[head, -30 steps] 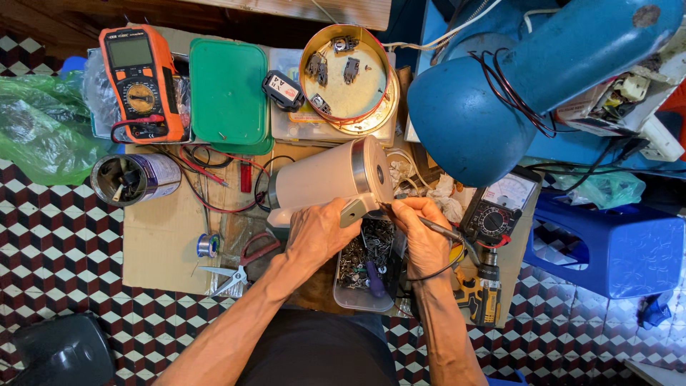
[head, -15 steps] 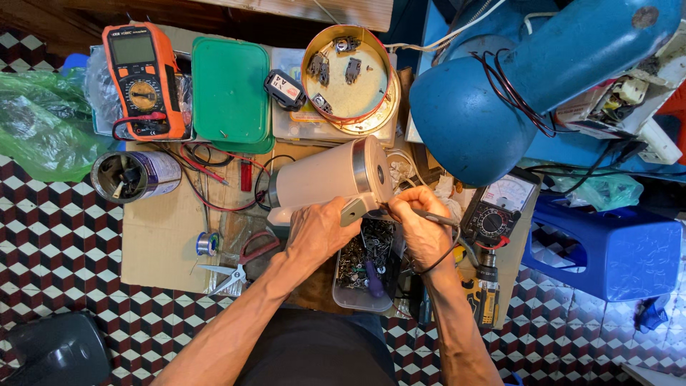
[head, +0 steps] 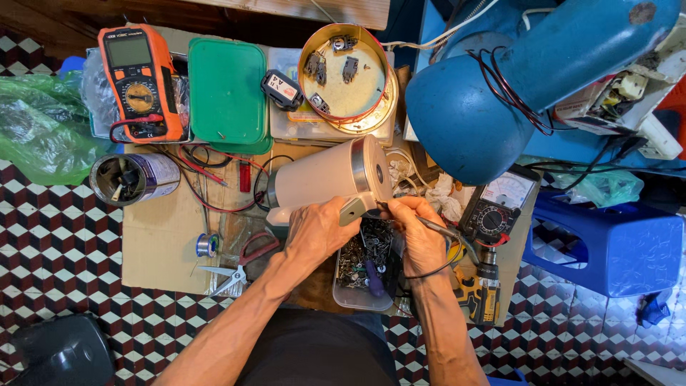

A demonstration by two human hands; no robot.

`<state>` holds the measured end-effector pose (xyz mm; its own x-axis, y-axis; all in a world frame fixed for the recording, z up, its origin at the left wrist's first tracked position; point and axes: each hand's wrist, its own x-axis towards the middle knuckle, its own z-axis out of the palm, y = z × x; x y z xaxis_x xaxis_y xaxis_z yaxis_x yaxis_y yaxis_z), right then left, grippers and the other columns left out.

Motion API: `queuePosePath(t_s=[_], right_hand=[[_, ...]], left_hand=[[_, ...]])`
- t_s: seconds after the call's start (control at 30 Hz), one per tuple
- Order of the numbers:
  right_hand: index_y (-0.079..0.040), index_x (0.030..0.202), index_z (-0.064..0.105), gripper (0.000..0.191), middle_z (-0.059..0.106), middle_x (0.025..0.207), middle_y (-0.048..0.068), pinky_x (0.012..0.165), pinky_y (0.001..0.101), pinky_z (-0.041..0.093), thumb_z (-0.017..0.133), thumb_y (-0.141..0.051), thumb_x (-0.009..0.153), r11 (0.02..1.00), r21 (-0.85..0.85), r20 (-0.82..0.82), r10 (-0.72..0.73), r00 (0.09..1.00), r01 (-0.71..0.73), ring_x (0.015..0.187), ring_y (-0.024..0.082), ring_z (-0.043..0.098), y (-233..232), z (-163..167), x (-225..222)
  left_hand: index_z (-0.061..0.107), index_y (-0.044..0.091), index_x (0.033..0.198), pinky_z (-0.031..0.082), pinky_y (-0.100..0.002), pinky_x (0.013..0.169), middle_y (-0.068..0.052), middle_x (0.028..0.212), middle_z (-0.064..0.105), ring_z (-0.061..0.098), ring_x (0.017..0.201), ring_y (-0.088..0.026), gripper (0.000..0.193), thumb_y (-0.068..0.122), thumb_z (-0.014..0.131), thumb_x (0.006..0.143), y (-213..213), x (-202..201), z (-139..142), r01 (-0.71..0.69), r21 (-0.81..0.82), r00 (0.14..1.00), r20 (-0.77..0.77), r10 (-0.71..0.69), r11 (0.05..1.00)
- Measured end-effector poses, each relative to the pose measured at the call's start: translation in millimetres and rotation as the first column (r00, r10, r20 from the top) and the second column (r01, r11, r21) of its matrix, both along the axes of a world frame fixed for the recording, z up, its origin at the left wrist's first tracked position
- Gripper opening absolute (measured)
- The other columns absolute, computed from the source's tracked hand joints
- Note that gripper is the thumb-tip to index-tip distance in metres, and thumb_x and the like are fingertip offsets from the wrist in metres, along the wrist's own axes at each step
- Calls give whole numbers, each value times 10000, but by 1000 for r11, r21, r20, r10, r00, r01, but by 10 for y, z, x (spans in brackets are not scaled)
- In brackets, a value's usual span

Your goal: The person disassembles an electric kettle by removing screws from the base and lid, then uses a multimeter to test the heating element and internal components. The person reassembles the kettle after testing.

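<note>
From the head camera, looking straight down, a white electric kettle [head: 325,182] is lying on its side at the middle of the frame, on a cardboard sheet [head: 161,239] spread over the checkered floor. The left hand [head: 314,232] is curling round the kettle's lower edge by the handle, fingers closed and gripping it steady. The right hand [head: 418,236] is pinching a thin metal tool [head: 443,230], its tip meeting the kettle's base rim [head: 371,171]; those fingers are closed on the tool.

The kettle looks rigid and fairly light, its plastic body smooth and likely to roll, so the handle or the base rim seems the safest hold.

Just below both hands a clear tray of small parts [head: 364,264] is sitting. An orange multimeter [head: 138,82] is lying at the upper left, a green lid [head: 227,89] beside it.
</note>
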<state>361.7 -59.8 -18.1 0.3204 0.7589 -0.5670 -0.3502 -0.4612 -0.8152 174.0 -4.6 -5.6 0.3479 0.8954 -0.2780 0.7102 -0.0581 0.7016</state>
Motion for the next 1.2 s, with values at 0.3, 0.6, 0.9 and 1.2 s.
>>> queuePosePath(t_s=[0.3,0.6,0.9,1.2], right_hand=[[-12,1009,676,137,748,971,116,773,304,539,703,-118,926,968,-95,-414,-251,875,233,852,171,691,-143,-171,-35],[6,1040,680,158,730,981,109,841,292,552,707,-116,944,997,69,-172,-12,985,25,901,157,690,-88,4,7],[2,1062,668,150,738,1010,89,909,262,513,698,-84,942,972,125,-169,-174,970,196,940,118,667,-179,-22,-95],[5,1066,674,154,732,992,70,903,251,508,699,-88,945,985,126,-92,-105,990,116,930,99,654,-197,-73,-19]], left_hand=[[728,17,952,569,-485,614,-207,759,730,732,667,-379,312,296,769,817,-10,3,16,-7,16,1000,19,6,1000],[736,53,966,564,-501,661,-207,776,735,729,711,-396,321,342,750,826,-1,2,31,13,-35,998,-63,-15,999],[746,62,918,555,-506,670,-209,766,726,718,726,-412,322,371,746,826,12,77,79,13,-86,993,-117,-24,996],[744,79,912,559,-487,659,-187,759,729,723,720,-394,277,343,719,832,-3,144,151,8,-59,996,-84,-13,998]])
